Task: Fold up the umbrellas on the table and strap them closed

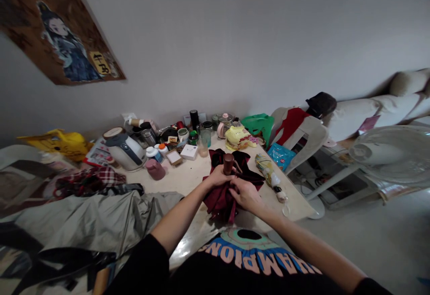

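Maroon cloth umbrella (pixel 217 202), cylindrical handle (pixel 228 163).
Below the handle, the left grip (pixel 220 177) and right grip (pixel 247 194) clasp the umbrella's soft folds.

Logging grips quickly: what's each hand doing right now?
Left hand: closed, holding the dark red fabric umbrella near its brown cylindrical handle.
Right hand: curled against the umbrella's folds; whether gripping cannot be told.

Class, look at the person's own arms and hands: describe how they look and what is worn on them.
The left hand and right hand are bare, with no gloves visible. Both forearms are uncovered, without visible watches or bracelets. Plain black sleeves cover the arms above them, matching a black shirt printed with pale lettering on blue.
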The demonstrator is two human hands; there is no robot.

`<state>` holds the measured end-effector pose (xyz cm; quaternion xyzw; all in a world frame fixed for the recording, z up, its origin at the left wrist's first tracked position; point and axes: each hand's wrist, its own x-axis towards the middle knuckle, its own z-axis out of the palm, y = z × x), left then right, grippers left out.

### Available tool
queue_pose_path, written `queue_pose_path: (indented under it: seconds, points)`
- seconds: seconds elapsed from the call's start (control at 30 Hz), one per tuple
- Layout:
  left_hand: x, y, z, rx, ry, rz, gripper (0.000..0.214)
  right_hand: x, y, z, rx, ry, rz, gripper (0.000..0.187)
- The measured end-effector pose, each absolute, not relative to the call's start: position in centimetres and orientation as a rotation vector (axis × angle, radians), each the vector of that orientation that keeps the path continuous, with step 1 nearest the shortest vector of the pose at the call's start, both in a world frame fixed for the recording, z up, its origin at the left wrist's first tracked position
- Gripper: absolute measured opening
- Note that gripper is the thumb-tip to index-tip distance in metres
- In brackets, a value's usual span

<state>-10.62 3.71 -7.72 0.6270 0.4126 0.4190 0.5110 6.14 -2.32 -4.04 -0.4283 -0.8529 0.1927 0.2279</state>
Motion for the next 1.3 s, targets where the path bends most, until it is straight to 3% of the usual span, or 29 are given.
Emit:
queue_pose_path:
  seconds: [0.6, 0.83, 1.0, 1.13, 1.3]
  points:
    - [-11.6, 3.3, -6.0, 1.624, 0.788, 0.863, 0.052, 5.9, -0.7, -5.3, -1.391, -1.997, 0.611, 0.006]
    - [-11.8, 2.6, -6.0, 1.650, 0.767, 0.900, 0.038, 6.8, -1.3, -3.6, -1.203, -2.175, 0.732, 0.019]
    - [-11.6, 1.2, -6.3, 1.651, 0.744, 0.891, 0.029, 10.7, 2.1, -1.6, -1.344, -1.857, 0.519, 0.026]
    - [-11.2, 0.7, -6.1, 1.678, 0.720, 0.916, 0.023, 11.8, 5.7, -2.6, -1.485, -1.857, 0.567, 0.030]
    - [-10.9, 0.7, -5.6, 1.748, 0.785, 0.938, 0.023, 9.2, 5.2, -3.8, -1.325, -2.038, 0.715, 0.026]
